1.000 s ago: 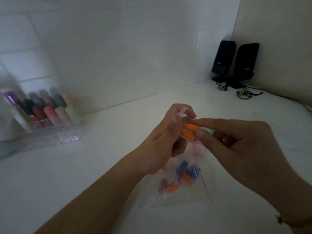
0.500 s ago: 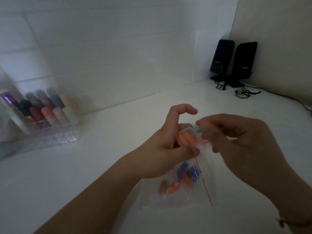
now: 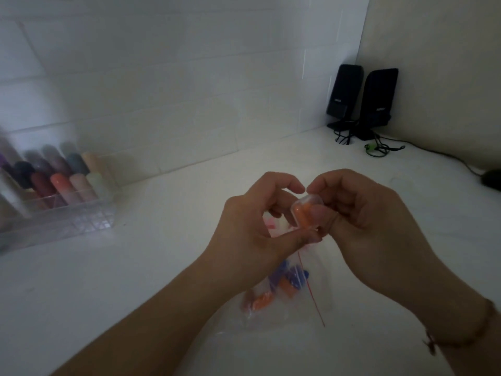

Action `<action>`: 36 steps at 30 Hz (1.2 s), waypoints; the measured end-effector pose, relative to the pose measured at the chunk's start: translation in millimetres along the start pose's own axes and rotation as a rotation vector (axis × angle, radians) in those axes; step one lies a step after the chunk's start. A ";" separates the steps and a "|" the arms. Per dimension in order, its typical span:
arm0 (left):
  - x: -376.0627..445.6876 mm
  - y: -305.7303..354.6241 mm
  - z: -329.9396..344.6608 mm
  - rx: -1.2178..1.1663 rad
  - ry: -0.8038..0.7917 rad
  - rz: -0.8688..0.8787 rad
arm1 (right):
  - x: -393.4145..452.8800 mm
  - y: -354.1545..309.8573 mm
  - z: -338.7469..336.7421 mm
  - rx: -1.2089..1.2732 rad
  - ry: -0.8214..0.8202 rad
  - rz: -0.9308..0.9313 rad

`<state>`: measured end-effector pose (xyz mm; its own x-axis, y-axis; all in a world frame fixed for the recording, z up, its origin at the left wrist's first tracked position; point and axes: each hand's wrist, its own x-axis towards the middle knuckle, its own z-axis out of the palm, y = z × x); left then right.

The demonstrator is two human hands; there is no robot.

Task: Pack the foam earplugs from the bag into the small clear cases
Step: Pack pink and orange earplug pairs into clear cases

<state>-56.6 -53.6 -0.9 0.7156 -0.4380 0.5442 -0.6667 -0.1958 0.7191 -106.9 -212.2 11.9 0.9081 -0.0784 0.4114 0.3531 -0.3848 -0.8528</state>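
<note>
Lying on the white counter [image 3: 162, 267], below the small clear case: bag [image 3: 273, 302] of foam earplugs [image 3: 287, 284]. Pinching that small clear case [image 3: 307, 214] from either side: left hand [image 3: 260, 226], right hand [image 3: 360, 226]. Inside, seemingly orange plugs.

There is a single view, from a camera worn on the person's head, looking forward and down across a white surface [image 3: 168, 267] toward a tiled wall [image 3: 162, 90] that fills the upper part of the frame. It sits close: both forearms enter from the bottom edge, and the left hand [image 3: 254, 226] and right hand [image 3: 363, 226] meet just right of centre. The wide lens bends the wall lines. Two black speakers [image 3: 363, 101] stand in the corner at upper right, and a clear organiser [image 3: 54, 221] is blurred at the left edge
</note>
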 end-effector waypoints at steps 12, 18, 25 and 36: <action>-5.5 -0.9 -4.5 0.330 -0.470 0.171 | 11.2 32.0 -41.3 -0.420 -0.113 0.367; -4.2 -4.6 -4.0 0.167 -0.432 0.157 | 8.3 37.6 -31.3 -0.679 -0.089 0.336; 11.2 2.2 0.5 0.264 -0.246 0.069 | 16.9 31.7 -63.1 -0.683 0.202 0.327; 103.5 42.3 146.3 0.709 -0.735 0.162 | 8.4 79.8 -181.2 0.956 1.197 0.410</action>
<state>-41.2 -235.7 22.6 0.4606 -0.8866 0.0422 -0.8840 -0.4540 0.1116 -111.9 -410.2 5.6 0.4412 -0.8536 -0.2769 0.5638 0.5038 -0.6545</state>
